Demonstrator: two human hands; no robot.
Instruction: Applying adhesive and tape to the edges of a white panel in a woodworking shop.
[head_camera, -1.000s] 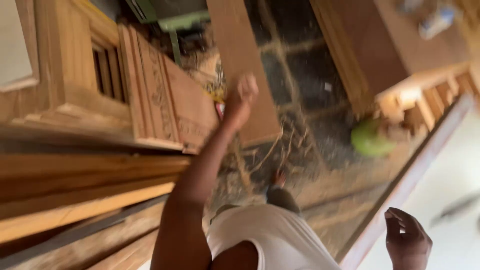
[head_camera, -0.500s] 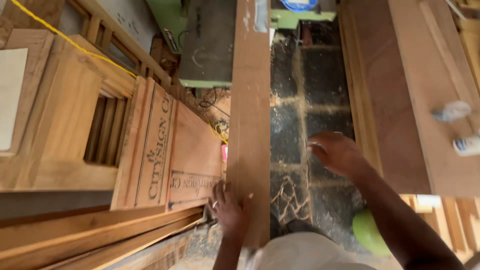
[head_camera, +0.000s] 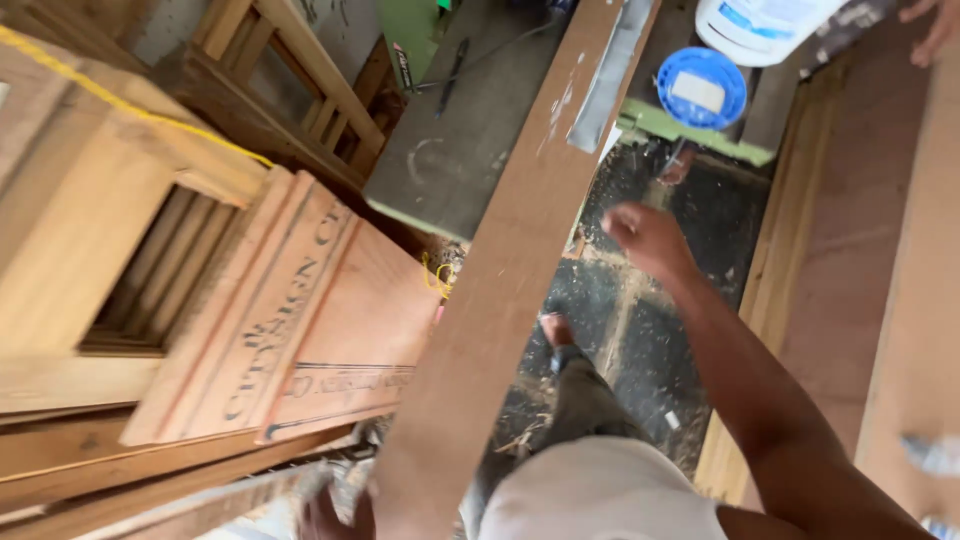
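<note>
A long reddish-brown plank runs from the bottom middle up to the top right. My left hand is at the bottom edge, only partly in view, with its fingers against the plank's near left edge. My right hand hangs in the air just right of the plank, fingers curled, with nothing in it. It is above the dark, sawdust-strewn floor. My foot and grey trouser leg show below it.
Carved wooden panels and slatted frames lean at the left, with a yellow cord across them. A grey-green machine table stands at the back. A white bucket, a blue lid, wide boards and another person's fingers are at the right.
The view has tilted and closed in on the plank. My right hand has moved left toward the plank's edge. My left hand has dropped to the bottom edge of the picture.
</note>
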